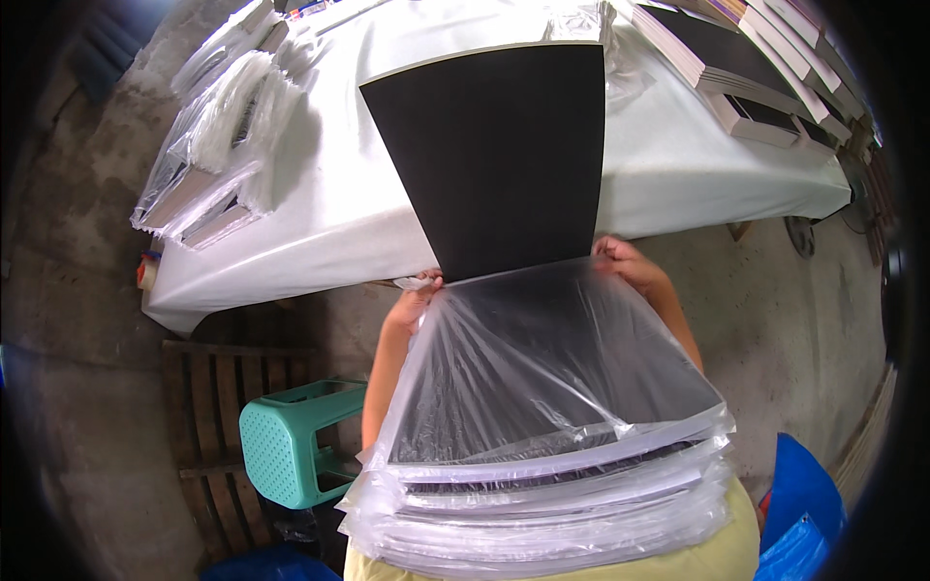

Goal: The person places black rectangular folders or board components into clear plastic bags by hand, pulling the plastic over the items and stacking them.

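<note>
Nearest, a stack (552,533) of wrapped boards lies against the yellow shirt (741,542), a clear bag (542,358) stretched from its top. Left of it stands a green stool (281,455). At the bag's mouth, the left hand (415,302) pinches one corner, the right hand (630,267) the other, fingers closed on film. Between them a black board (504,155) runs from the mouth over the white table (320,232), wrapped packs (228,136) far left, bare boards (717,58) far right

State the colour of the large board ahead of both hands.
The board is plain black, showing best in the head view.
</note>
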Motion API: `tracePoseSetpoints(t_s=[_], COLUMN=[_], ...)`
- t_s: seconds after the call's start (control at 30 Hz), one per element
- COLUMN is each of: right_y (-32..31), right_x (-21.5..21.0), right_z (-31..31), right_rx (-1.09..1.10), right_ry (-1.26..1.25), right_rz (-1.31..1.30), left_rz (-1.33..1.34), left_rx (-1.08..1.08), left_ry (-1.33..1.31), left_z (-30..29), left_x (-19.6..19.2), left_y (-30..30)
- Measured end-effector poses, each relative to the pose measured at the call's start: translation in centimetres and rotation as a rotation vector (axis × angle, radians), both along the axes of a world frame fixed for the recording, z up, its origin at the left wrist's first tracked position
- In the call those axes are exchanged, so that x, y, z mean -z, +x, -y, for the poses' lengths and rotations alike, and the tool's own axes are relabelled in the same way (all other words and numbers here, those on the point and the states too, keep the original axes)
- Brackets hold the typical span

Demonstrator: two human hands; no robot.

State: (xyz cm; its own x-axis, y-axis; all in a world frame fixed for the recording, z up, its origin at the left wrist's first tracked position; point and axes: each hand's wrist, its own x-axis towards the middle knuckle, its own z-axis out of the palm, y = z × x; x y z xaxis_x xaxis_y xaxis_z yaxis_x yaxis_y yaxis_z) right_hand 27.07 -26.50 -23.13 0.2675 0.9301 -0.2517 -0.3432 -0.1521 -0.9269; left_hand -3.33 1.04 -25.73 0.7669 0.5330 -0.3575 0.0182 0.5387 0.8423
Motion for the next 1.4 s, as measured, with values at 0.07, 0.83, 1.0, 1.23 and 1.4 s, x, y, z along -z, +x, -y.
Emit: tracePoseSetpoints(t_s=[0.07,0.83,1.0,1.23,1.4], right_y=[0.7,-12.2,-11.4,-11.6,-11.2], right_x=[2.6,-23.3,-23.9,-25.3,-24.1], right_z=[-0.8,-10.1,-9.0,-7.7,-8.4], right_rx=[-0.036,0.234,0.319,0.291,0.289], right_ry=[-0.083,0.51,0.524,0.405,0.587], right_rz=[0.268,0.051,0.364,0.372,0.541], left_rz=[0.091,0.51,0.357,0.055,0.073], left_rx=[-0.119,0.017,-0.136,-0.209,-0.167], left_ry=[-0.186,0.257,0.447,0.892,0.936], left_z=[0.8,9.2,6.9,9.7,10.4], left_x=[2.8,-24.9,-25.0,-26.2,-26.5], left_y=[0.0,3.9,2.8,5.1,5.4])
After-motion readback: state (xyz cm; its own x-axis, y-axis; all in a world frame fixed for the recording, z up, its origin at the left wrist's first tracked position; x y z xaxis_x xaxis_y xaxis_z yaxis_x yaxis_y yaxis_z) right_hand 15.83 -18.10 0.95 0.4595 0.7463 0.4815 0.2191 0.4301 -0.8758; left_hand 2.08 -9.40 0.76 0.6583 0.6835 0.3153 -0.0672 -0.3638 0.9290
